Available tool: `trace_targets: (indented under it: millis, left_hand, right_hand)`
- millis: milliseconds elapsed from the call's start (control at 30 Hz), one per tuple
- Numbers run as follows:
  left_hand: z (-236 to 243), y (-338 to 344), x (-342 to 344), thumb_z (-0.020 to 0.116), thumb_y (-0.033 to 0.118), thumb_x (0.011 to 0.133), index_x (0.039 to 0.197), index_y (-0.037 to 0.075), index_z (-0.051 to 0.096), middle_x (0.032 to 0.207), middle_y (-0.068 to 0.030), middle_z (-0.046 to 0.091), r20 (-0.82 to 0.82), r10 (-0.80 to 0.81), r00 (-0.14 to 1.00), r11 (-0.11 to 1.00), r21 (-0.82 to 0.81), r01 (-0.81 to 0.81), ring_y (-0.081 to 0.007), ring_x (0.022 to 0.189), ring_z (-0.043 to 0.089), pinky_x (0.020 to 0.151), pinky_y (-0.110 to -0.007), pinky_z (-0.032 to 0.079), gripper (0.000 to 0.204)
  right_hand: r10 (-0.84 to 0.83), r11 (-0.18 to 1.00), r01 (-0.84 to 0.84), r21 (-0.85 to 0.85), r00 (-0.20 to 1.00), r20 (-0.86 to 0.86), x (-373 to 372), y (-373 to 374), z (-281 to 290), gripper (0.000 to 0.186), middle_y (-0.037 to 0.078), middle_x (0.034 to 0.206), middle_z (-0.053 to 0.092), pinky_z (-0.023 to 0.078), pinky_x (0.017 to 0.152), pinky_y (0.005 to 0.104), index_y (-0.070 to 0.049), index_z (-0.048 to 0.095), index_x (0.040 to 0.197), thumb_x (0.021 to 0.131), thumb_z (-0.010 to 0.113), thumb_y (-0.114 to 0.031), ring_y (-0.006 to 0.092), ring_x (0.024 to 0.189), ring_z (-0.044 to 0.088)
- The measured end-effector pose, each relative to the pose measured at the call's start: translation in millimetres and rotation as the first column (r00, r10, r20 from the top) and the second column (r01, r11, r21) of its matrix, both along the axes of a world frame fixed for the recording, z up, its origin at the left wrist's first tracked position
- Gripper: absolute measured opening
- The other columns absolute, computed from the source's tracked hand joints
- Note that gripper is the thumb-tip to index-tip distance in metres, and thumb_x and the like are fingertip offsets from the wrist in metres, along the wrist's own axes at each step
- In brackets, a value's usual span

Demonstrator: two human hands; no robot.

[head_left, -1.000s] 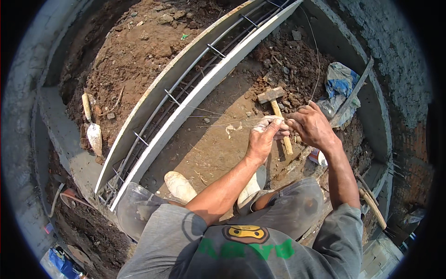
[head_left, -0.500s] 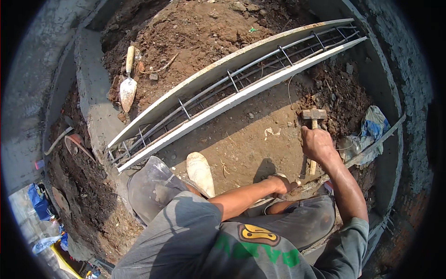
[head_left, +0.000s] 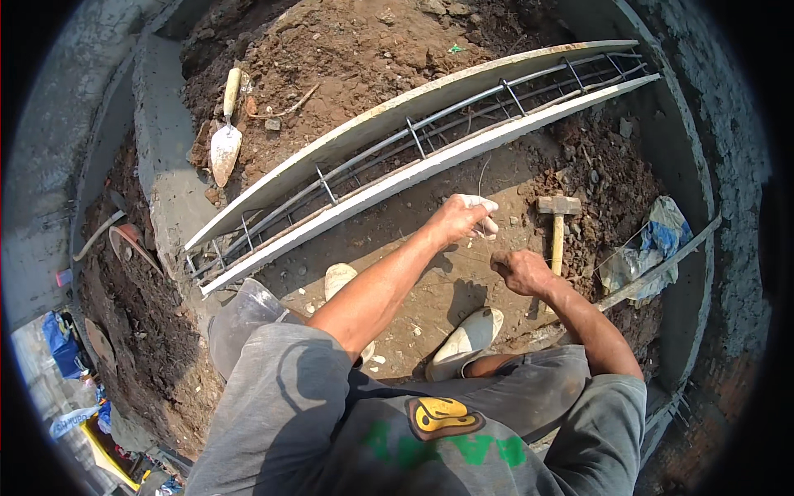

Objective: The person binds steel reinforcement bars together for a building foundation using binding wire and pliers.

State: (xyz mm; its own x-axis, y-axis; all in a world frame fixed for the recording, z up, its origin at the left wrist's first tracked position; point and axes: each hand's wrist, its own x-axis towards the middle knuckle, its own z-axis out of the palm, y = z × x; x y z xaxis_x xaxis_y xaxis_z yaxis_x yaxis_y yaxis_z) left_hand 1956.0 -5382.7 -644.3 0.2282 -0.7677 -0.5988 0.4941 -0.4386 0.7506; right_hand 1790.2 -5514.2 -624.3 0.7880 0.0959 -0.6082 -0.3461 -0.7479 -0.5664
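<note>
Working above sunlit earth, a person reaches out with both bare hands in the head camera's view. Two long boards, the far board [head_left: 331,157] and the near board [head_left: 413,178], form a narrow trough, with a cage of steel bars [head_left: 416,139] lying lengthwise between them. A crumpled white-and-blue bag [head_left: 666,223] rests at right beside a wooden strip [head_left: 662,266]; its contents cannot be made out.

A thin wire [head_left: 481,175] arcs from just beside the near board down toward the left hand [head_left: 463,219], whose pale, dusty fingers are drawn close together; whether they grip the wire cannot be told. The right hand [head_left: 525,273], fingers curled in, sits lower and just beside the handle of a hammer [head_left: 558,236]; whether it holds anything is hidden. A trowel [head_left: 225,153] lies at upper left, beyond the far board.

Half a second earlier, the left hand was low, by the right boot [head_left: 467,343]; now it is up near the near board. The right hand, then over the hammer's handle, has shifted left and down, baring more of the wood. Hammer, trowel and bag lie as before. A second ago, both hands were together, with fine strands at the fingers.
</note>
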Motion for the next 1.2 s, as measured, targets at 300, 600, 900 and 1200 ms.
trace_targets:
  millis: [300, 600, 900, 1200]
  left_hand:
    - [19.3, 5.8, -28.1, 0.046, 0.038, 0.097, 0.111, 0.003, 0.058, 0.089, -0.0091, 0.065, -0.107, 0.553, 0.826, 0.823, -0.084, -0.562, -0.0142, 0.075, 0.064, 0.064, -0.026, 0.052, 0.04]
    - [41.8, 121.8, -54.0, 0.054, 0.02, 0.094, 0.116, 0.006, 0.054, 0.098, -0.0093, 0.064, 0.062, 0.932, 0.356, 0.333, 0.233, -0.913, -0.0174, 0.084, 0.064, 0.07, -0.03, 0.053, 0.026]
    - [-50.8, 182.8, -23.0, 0.053, 0.023, 0.094, 0.114, 0.003, 0.046, 0.101, -0.0118, 0.063, 0.388, 0.922, -0.002, -0.101, 0.234, -0.967, -0.0226, 0.088, 0.064, 0.071, -0.033, 0.051, 0.029]
    - [86.2, 220.4, 28.6, 0.065, 0.028, 0.085, 0.112, 0.003, 0.062, 0.095, -0.0048, 0.067, 0.527, 0.293, 0.797, 0.731, 0.413, -0.543, -0.0126, 0.091, 0.058, 0.084, -0.028, 0.044, 0.037]
  right_hand:
    - [-0.35, 0.896, 0.357, 0.264, 0.934, -0.074, -15.2, -20.1, 19.7, 0.016, 0.009, 0.059, 0.044, 0.038, 0.055, 0.0322, -0.002, 0.059, 0.089, 0.094, 0.053, -0.016, 0.0167, 0.056, 0.042]
    - [0.181, 0.938, -0.018, 0.347, 0.879, -0.441, 29.6, 0.6, 65.6, 0.011, 0.012, 0.073, 0.061, 0.048, 0.069, 0.0361, -0.007, 0.059, 0.092, 0.092, 0.049, -0.012, 0.0226, 0.074, 0.062]
    - [0.337, 0.936, -0.324, 0.139, 0.938, -0.078, 53.5, 80.0, 0.7, 0.015, 0.018, 0.087, 0.065, 0.05, 0.073, 0.0443, -0.007, 0.061, 0.093, 0.086, 0.051, -0.016, 0.035, 0.083, 0.064]
    - [0.32, 0.927, -0.361, -0.103, 0.903, -0.287, 47.7, 155.7, -57.6, 0.027, 0.016, 0.102, 0.066, 0.052, 0.083, 0.0404, -0.011, 0.067, 0.1, 0.08, 0.055, -0.024, 0.0314, 0.097, 0.064]
